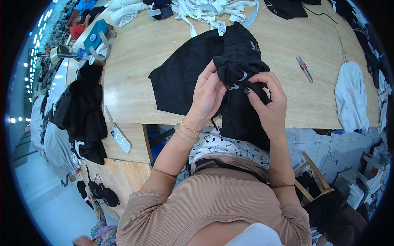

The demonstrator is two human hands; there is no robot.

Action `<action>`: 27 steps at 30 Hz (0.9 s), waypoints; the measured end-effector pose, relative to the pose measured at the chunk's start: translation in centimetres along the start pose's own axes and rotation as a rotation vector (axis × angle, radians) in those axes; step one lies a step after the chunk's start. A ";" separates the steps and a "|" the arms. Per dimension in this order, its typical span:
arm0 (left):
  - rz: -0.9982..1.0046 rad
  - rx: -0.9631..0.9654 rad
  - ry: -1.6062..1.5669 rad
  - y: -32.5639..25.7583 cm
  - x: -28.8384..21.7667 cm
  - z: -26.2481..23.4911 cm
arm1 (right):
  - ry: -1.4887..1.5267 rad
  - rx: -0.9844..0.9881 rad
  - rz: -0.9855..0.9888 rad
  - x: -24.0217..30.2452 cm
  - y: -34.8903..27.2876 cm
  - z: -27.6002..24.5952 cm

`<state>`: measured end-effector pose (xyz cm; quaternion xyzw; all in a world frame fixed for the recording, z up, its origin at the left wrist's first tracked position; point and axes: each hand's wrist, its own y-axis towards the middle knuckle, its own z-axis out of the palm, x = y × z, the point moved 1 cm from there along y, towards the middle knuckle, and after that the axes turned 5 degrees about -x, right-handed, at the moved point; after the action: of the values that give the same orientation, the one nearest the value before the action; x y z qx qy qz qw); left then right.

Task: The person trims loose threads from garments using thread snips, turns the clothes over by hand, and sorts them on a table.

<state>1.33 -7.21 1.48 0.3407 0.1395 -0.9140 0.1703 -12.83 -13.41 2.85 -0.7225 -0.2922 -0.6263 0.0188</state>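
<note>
Black shorts (180,74) with a gathered elastic waistband lie partly on the table in front of me, one part hanging over its near edge onto my lap. My left hand (207,94) is closed on the waistband, the thumb raised behind a folded piece of it. Against the same waistband, my right hand (269,96) pinches the cloth between thumb and forefinger. A small whitish strip shows between both hands; what it is I cannot make out. At the shorts' far edge sits a white label (221,28).
Red-handled thread snips (304,69) lie to the right, near a pale cloth piece (351,96). White straps (217,10) are heaped at the back. On the left are a phone (120,138), black garments (86,110) and a teal bag (96,37). Another person's sleeve (100,223) shows lower left.
</note>
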 end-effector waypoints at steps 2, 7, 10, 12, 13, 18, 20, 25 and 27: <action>0.038 0.010 0.127 0.1 0.0 -0.3 | 0.009 0.018 0.011 -0.2 0.1 -0.1; 0.139 0.003 0.318 -0.6 -0.3 1.1 | 0.090 -0.034 0.112 -1.3 0.2 -0.3; 0.156 -0.037 0.354 -0.8 -0.2 1.6 | 0.101 -0.040 0.114 -1.7 0.3 -0.3; 0.152 -0.071 0.369 -0.8 -0.2 1.8 | 0.113 -0.038 0.116 -1.8 0.2 -0.2; 0.166 -0.083 0.401 -0.9 -0.2 1.8 | 0.117 -0.038 0.121 -1.9 0.2 -0.2; 0.201 -0.139 0.489 -1.0 -0.1 2.5 | 0.099 -0.028 0.129 -1.7 0.3 -0.1; 0.241 -0.200 0.561 -1.2 0.2 2.3 | -0.117 -0.268 -0.005 -0.6 0.4 -0.2; 0.308 -0.277 0.679 -1.7 1.2 2.9 | -0.179 -0.199 -0.045 2.1 0.5 0.5; 0.378 -0.286 0.606 -1.8 1.6 3.6 | -0.134 -0.197 -0.016 1.7 0.8 0.7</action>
<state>-2.57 -7.27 3.30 0.5879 0.2443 -0.6957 0.3327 -11.79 -13.11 4.49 -0.7588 -0.2354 -0.6025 -0.0768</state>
